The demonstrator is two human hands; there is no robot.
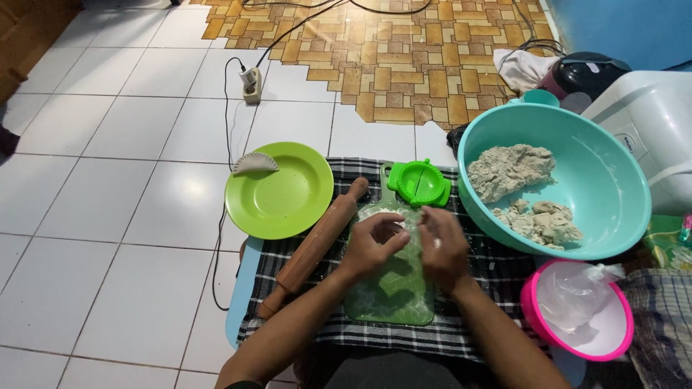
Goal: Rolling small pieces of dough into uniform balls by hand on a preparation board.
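Note:
My left hand (370, 245) and my right hand (441, 246) meet over a green cutting board (393, 292) lying on a black checked cloth (497, 270). Both pinch a thin pale sheet of dough (405, 225) between their fingertips. A green folding dumpling press (418, 182) stands open at the board's far end. A wooden rolling pin (315, 245) lies slanted just left of my left hand. A lime green plate (281, 191) to the left holds one folded half-moon dumpling (255, 163) on its far rim.
A large teal bowl (613, 180) with lumps of pale dough (512, 173) sits at the right. A pink bowl (533, 310) with a clear plastic bag stands near my right forearm. A power strip (251, 83) with cables lies on the tiled floor behind.

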